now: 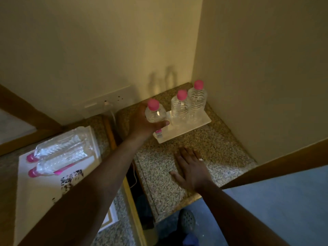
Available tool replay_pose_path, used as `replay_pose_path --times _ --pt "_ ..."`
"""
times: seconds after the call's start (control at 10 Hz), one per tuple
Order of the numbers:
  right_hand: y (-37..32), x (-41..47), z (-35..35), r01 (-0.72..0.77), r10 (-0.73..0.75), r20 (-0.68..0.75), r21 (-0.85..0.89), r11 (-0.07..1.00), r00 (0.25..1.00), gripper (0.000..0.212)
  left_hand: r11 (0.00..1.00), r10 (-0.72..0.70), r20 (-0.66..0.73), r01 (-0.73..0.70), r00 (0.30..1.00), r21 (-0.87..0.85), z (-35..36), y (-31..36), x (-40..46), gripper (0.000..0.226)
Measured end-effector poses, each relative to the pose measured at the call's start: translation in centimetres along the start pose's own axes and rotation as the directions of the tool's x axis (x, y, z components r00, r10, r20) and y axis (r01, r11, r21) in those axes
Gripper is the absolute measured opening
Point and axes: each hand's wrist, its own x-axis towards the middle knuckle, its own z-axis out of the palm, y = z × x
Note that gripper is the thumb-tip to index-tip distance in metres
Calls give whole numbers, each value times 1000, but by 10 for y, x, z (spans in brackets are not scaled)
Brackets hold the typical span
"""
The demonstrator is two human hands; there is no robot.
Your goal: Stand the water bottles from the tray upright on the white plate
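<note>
While the third bottle is being brought in, the scene is listed below, every place given relative to the white plate.

Counter: the speckled stone counter point(204, 150) is what the white plate point(202, 122) lies on, pushed toward the wall corner so the front stays free.

Tray: the white tray point(44, 189) is set well to the left of the plate, across a gap in the counter; it serves as the supply, and two lying bottles point(60, 153) with pink caps are seen on it.

Standing bottles: two upright bottles point(188, 108) are placed touching or nearly so at the far right of the plate, presumably to leave the near left open.

Held bottle: the bottle in hand point(154, 112) is kept cap-up over the plate's left end; whether its base has met the plate is hard to tell, since the hand covers it.

Left hand: the left hand point(142, 121) is closed round the lower body of that bottle, thumb visible across the front; a low hold is judged to keep it vertical for setting down.

Right hand: the right hand point(190, 167) is laid flat and spread on the counter, near the plate's front edge, with nothing held; it is probably there for balance.

Progress: two are stood, one is in hand, two remain.
</note>
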Motion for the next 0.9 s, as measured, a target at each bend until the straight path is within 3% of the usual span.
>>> replay_pose_path --times 0.5,0.8,0.9 --pt "3 1 2 -8 8 -13 24 1000 1000 77 1000 11 61 -12 998 20 34 -14 30 64" --pt "4 1 5 -21 21 19 -2 1000 1000 79 998 -27 124 21 992 55 20 -19 19 95" --pt "5 1 0 -52 53 80 -21 998 995 81 983 -90 67 78 994 164 2 -25 5 105"
